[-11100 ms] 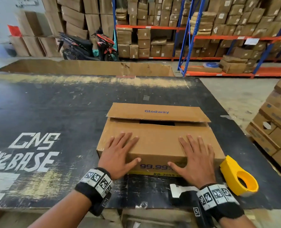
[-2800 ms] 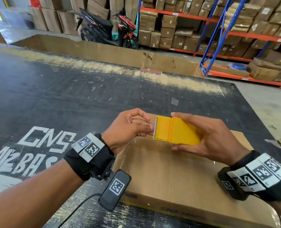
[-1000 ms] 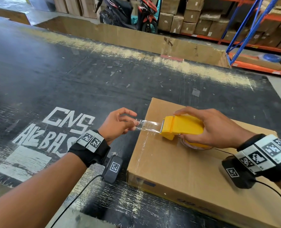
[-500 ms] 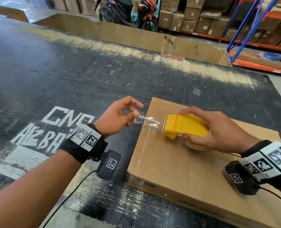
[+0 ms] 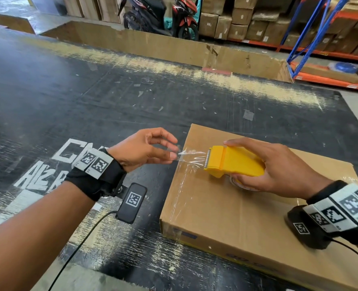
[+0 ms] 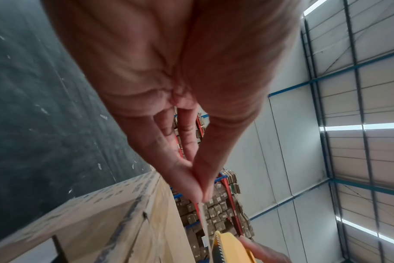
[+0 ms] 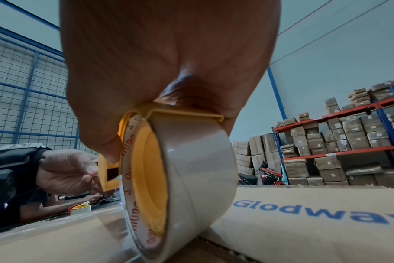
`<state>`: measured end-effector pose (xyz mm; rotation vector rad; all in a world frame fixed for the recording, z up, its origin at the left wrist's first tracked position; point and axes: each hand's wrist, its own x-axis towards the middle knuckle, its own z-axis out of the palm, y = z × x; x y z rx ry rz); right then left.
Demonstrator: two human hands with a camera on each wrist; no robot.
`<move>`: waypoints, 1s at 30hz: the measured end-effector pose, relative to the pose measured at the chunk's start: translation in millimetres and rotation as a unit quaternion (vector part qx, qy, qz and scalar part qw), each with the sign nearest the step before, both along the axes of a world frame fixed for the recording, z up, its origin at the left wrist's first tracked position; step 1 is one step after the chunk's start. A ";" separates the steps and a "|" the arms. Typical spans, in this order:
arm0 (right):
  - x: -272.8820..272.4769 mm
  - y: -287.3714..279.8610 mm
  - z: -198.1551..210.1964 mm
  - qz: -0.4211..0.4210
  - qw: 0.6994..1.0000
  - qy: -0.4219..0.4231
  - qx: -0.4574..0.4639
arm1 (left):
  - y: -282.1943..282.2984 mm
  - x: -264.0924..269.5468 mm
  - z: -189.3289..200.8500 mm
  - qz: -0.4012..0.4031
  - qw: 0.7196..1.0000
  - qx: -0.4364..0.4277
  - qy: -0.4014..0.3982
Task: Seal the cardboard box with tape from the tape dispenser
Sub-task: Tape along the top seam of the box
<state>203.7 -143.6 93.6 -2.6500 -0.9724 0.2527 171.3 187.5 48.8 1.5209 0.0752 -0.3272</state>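
Note:
A flat brown cardboard box [image 5: 247, 217] lies closed on the black table, printed "Glodway" [image 7: 315, 213]. My right hand [image 5: 230, 160] grips the yellow tape dispenser [image 5: 243, 164] just above the box's far left part, toothed blade pointing left. The clear tape roll [image 7: 182, 178] touches the box top. A short strip of clear tape [image 5: 192, 157] runs from the blade to my left hand [image 5: 173, 154], which pinches its end between thumb and fingertips [image 6: 198, 192] just off the box's left edge. The strip [image 6: 205, 224] looks crumpled near the pinch.
A clear tape strip [image 5: 182, 196] lies along the box's left side. The black table [image 5: 90, 101] has white lettering at left and a cardboard wall [image 5: 152, 45] beyond. Motorbikes and box racks stand behind. Another person's hands and a second dispenser [image 7: 80, 209] show left.
Little has moved in the last second. Both hands have drifted slightly toward the box's far left corner, and my left hand's free fingers have spread while it keeps pinching the tape.

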 end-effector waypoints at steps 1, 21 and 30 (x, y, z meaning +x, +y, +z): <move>0.0 0.5 0.4 0.002 1.000 -0.001 -0.003 | 1.1 -0.1 -0.6 -0.006 1.000 -0.002 0.002; 8.0 7.9 9.9 -0.002 1.000 0.012 -0.009 | -5.4 -13.7 -35.7 0.044 0.997 -0.032 -0.049; 11.7 19.1 14.0 0.002 0.999 0.001 -0.049 | -6.0 -12.9 -65.7 0.062 0.982 -0.169 0.051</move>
